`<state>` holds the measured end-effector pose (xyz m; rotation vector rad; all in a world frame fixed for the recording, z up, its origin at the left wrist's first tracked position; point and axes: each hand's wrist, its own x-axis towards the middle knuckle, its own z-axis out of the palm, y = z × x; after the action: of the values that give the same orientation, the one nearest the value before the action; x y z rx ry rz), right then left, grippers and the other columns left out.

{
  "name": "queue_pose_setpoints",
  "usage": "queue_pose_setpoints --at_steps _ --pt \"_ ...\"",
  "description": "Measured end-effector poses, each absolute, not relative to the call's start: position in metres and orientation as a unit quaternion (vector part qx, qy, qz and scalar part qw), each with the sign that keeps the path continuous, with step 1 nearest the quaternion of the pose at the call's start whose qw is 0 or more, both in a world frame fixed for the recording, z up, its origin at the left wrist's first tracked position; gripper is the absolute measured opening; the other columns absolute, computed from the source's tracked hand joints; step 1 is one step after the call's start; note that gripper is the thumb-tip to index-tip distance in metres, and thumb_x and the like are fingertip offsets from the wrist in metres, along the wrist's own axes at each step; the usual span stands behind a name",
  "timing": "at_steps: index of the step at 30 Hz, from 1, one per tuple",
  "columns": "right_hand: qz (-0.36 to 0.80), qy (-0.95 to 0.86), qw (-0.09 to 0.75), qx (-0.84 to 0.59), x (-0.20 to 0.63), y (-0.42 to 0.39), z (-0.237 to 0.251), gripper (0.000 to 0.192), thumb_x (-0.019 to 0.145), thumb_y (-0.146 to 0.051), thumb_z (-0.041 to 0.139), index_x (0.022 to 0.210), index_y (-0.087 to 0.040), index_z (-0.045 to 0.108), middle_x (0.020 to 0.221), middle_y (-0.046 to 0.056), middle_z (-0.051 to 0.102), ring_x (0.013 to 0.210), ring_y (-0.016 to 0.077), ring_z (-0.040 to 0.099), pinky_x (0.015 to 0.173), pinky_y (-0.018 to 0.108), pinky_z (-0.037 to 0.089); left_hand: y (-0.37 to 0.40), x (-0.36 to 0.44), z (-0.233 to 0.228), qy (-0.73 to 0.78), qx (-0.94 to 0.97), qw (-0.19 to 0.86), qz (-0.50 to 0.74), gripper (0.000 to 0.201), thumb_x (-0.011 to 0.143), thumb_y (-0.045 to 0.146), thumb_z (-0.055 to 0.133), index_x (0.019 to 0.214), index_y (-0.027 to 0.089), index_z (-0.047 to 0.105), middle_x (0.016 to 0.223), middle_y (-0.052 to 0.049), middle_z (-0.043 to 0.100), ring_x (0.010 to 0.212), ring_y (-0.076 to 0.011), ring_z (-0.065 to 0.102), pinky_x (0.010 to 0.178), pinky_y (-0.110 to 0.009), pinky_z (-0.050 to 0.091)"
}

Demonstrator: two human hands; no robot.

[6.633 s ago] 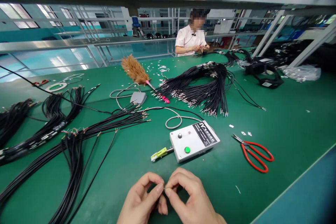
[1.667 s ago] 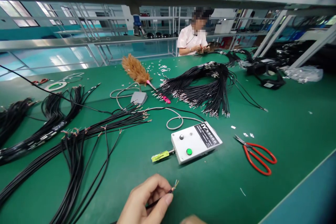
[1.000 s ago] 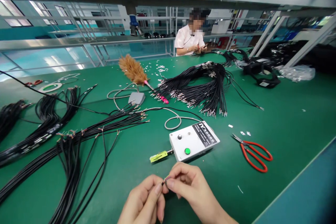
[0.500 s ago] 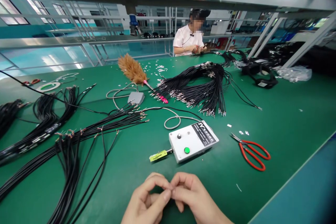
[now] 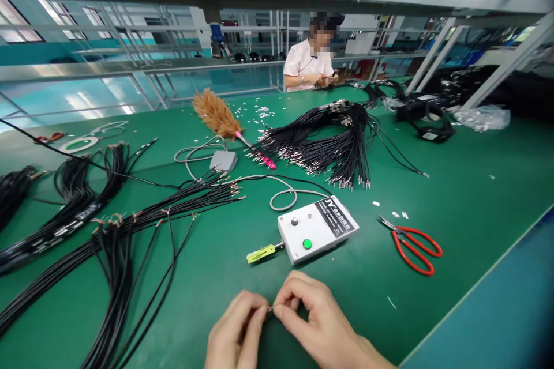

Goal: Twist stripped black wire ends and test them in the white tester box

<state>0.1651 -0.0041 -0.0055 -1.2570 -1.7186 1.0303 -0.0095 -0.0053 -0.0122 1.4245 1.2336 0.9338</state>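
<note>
At the bottom edge of the head view my left hand [image 5: 236,331] and my right hand [image 5: 311,323] meet fingertip to fingertip over the green table [image 5: 454,196]. Both pinch the stripped end of a thin black wire [image 5: 269,309]; only a tiny tip shows between the fingers. The rest of the wire is hidden under my left hand. Just beyond my hands lies a white control box [image 5: 318,229] with a green button and a yellow-green tip on its left side.
Red-handled scissors [image 5: 411,242] lie to the right of the box. Bundles of black wires [image 5: 130,225] spread across the left, another bundle [image 5: 333,144] farther back. A brown feather duster [image 5: 219,118] and a grey pedal [image 5: 223,160] lie behind. A co-worker [image 5: 309,60] sits at the far side.
My right hand left the wire about 1.7 s ago, then came back. Both hands have been pinching the wire's end together since. The view shifted slightly.
</note>
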Motion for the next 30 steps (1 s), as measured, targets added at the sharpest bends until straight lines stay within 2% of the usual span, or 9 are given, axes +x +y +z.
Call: queue_pose_setpoints --at_steps 3,6,8,10,12,15,19,25,30 --pt "0.253 -0.752 0.342 -0.504 0.171 -0.004 -0.01 0.01 0.092 -0.017 0.055 0.095 -0.021 0.064 0.089 0.001 0.065 0.074 0.0156 0.059 0.069 0.028 0.038 0.002 -0.013 -0.022 0.538 0.478 0.594 0.36 0.039 0.081 0.057 0.064 0.074 0.019 0.06 0.063 0.004 0.05 0.051 -0.0097 0.04 0.046 -0.018 0.032" --pt "0.128 -0.807 0.305 -0.489 0.171 -0.002 -0.009 0.017 0.093 -0.021 0.058 0.11 -0.021 0.06 0.099 0.003 0.066 0.083 0.0191 0.059 0.071 0.031 0.033 0.006 -0.014 -0.025 0.521 0.464 0.624 0.351 0.043 0.08 0.06 0.065 0.075 0.018 0.057 0.062 0.006 0.047 0.047 -0.0069 0.034 0.044 -0.017 0.026" --pt "0.08 -0.836 0.292 -0.458 0.166 0.0 -0.008 0.008 0.096 -0.025 0.055 0.096 -0.02 0.061 0.087 0.001 0.066 0.074 0.0176 0.057 0.067 0.031 0.03 0.006 -0.014 -0.025 0.513 0.484 0.623 0.338 0.041 0.083 0.058 0.062 0.074 0.019 0.056 0.061 0.007 0.044 0.046 -0.0077 0.035 0.044 -0.017 0.028" --pt "0.041 -0.861 0.284 -0.421 0.162 0.004 -0.007 0.025 0.1 -0.025 0.047 0.079 -0.02 0.058 0.073 -0.002 0.062 0.064 0.0155 0.052 0.062 0.032 0.025 0.005 -0.016 -0.024 0.503 0.552 0.577 0.33 0.034 0.088 0.051 0.058 0.074 0.019 0.058 0.063 0.004 0.047 0.052 -0.0111 0.044 0.049 -0.02 0.036" --pt "0.019 -0.878 0.271 -0.395 0.16 0.009 -0.006 0.032 0.102 -0.024 0.043 0.073 -0.02 0.055 0.068 -0.003 0.061 0.059 0.0148 0.049 0.059 0.033 0.022 0.004 -0.019 -0.023 0.478 0.646 0.488 0.342 0.026 0.093 0.039 0.052 0.077 0.02 0.062 0.072 -0.001 0.055 0.065 -0.0157 0.053 0.061 -0.024 0.043" --pt "0.022 -0.881 0.257 -0.397 0.162 0.02 0.001 0.024 0.1 -0.026 0.051 0.078 -0.02 0.058 0.074 -0.003 0.065 0.067 0.0156 0.053 0.062 0.033 0.025 0.008 -0.024 -0.018 0.469 0.695 0.402 0.368 0.022 0.094 0.029 0.049 0.08 0.022 0.065 0.079 -0.003 0.06 0.073 -0.0182 0.057 0.07 -0.026 0.044" --pt "-0.007 -0.874 0.233 -0.426 0.164 0.041 0.011 0.004 0.095 -0.023 0.061 0.096 -0.02 0.063 0.099 0.001 0.071 0.091 0.0182 0.058 0.073 0.033 0.03 0.025 -0.03 -0.006 0.556 0.546 0.493 0.387 0.023 0.083 0.04 0.062 0.071 0.02 0.059 0.064 0.003 0.05 0.058 -0.0141 0.046 0.053 -0.022 0.036" --pt "-0.067 -0.873 0.178 -0.45 0.156 0.058 0.004 0.02 0.089 -0.015 0.067 0.108 -0.015 0.062 0.106 0.005 0.071 0.097 0.0211 0.059 0.076 0.036 0.031 0.046 -0.033 0.006 0.558 0.483 0.551 0.389 0.034 0.073 0.049 0.066 0.068 0.017 0.055 0.059 0.006 0.046 0.049 -0.0088 0.039 0.046 -0.018 0.029" --pt "-0.073 -0.87 0.148 -0.465 0.15 0.067 0.002 0.013 0.084 -0.014 0.072 0.095 -0.014 0.065 0.095 0.006 0.072 0.089 0.0222 0.058 0.075 0.037 0.03 0.056 -0.03 0.004 0.557 0.474 0.557 0.395 0.033 0.072 0.047 0.067 0.068 0.016 0.056 0.058 0.007 0.046 0.046 -0.0065 0.036 0.044 -0.017 0.026"
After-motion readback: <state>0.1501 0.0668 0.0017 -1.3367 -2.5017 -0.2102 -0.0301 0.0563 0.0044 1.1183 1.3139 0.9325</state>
